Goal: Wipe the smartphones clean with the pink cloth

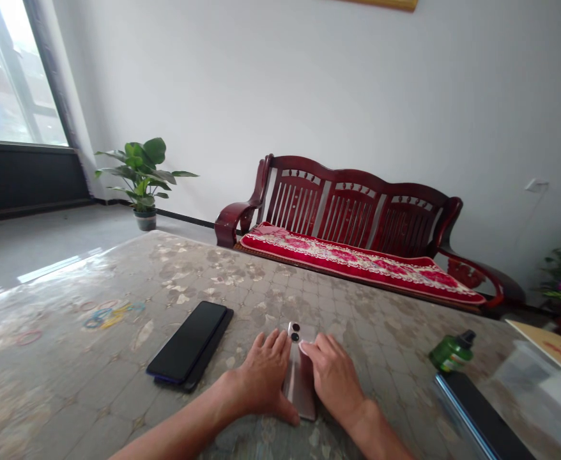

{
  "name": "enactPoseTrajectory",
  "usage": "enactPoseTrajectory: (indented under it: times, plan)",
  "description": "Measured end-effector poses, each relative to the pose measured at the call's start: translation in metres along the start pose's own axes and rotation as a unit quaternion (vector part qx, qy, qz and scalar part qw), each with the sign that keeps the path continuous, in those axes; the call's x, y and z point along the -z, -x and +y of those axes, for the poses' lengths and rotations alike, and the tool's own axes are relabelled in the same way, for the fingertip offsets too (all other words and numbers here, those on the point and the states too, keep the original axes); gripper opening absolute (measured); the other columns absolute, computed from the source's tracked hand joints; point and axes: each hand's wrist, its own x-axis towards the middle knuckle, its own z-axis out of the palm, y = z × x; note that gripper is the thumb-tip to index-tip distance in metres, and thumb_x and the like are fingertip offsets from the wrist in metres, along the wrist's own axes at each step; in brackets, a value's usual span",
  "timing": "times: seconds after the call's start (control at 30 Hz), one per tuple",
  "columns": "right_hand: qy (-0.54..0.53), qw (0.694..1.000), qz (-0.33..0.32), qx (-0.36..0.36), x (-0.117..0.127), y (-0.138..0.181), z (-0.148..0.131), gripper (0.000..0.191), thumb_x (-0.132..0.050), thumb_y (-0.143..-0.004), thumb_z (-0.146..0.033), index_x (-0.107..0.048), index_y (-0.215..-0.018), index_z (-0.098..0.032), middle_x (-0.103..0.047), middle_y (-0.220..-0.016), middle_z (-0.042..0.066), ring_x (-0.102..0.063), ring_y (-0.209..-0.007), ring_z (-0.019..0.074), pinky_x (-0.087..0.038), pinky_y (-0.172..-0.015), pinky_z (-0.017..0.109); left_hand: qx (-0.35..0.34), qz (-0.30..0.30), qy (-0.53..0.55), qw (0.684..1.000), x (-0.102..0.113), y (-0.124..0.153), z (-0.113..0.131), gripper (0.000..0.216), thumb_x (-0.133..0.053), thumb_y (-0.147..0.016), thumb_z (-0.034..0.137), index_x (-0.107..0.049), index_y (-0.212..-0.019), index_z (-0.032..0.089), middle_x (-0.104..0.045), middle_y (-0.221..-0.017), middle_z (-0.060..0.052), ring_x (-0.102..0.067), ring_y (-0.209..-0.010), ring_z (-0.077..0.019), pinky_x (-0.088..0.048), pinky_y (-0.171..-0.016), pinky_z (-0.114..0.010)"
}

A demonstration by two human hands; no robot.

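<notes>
A pinkish smartphone (301,383) lies back side up on the table, its two dark camera lenses at the far end. Along its left side rests my left hand (266,370), fingers pressed on the edge and thumb over the near end, holding it in place. My right hand (333,370) is curled at the phone's right side. Under its thumb and fingertips, just below the lenses, shows a small white piece of material (304,347); what it is exactly I cannot tell. To the left, a black-screened phone (189,342) lies on top of another dark flat device (220,335).
Loose coloured rubber bands (110,315) lie at the left on the patterned table cover (93,370). On the right are a green bottle (452,351), a dark phone with a blue edge (482,415) and a clear plastic box (534,383). A red wooden bench (347,204) stands beyond the table.
</notes>
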Motion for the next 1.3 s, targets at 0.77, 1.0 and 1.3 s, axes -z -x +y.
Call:
enactPoseTrajectory:
  times: [0.77,1.0,1.3]
  plan:
    - [0.012,1.0,-0.003,-0.007,-0.005,-0.026,0.004,0.03,-0.046,-0.093,-0.009,-0.071,-0.099,-0.026,-0.063,-0.088,0.004,-0.057,-0.087,0.0193,-0.043,-0.078,0.028,0.004,0.004,-0.001,1.0,0.004,0.0,0.004,0.116,-0.074,-0.059,0.073,-0.036,-0.148,0.008,-0.03,-0.152,-0.026,-0.027,-0.141,-0.0416,-0.021,-0.114,-0.055]
    - [0.007,0.998,-0.054,-0.031,-0.001,-0.035,0.004,0.028,-0.046,-0.094,-0.013,-0.071,-0.097,-0.026,-0.063,-0.091,0.004,-0.056,-0.092,0.0185,-0.04,-0.081,0.027,-0.002,-0.007,0.026,1.0,0.004,0.001,0.0,0.117,-0.069,-0.062,0.077,-0.034,-0.149,0.007,-0.029,-0.154,-0.023,-0.025,-0.142,-0.04,-0.021,-0.115,-0.053]
    - [0.005,0.997,-0.05,-0.056,-0.004,-0.037,0.006,0.027,-0.043,-0.098,-0.02,-0.07,-0.1,-0.025,-0.063,-0.096,0.005,-0.055,-0.096,0.0195,-0.039,-0.085,0.027,0.017,-0.002,0.024,1.0,0.006,-0.001,0.003,0.118,-0.071,-0.059,0.076,-0.035,-0.148,0.007,-0.032,-0.153,-0.024,-0.027,-0.141,-0.0398,-0.022,-0.115,-0.052]
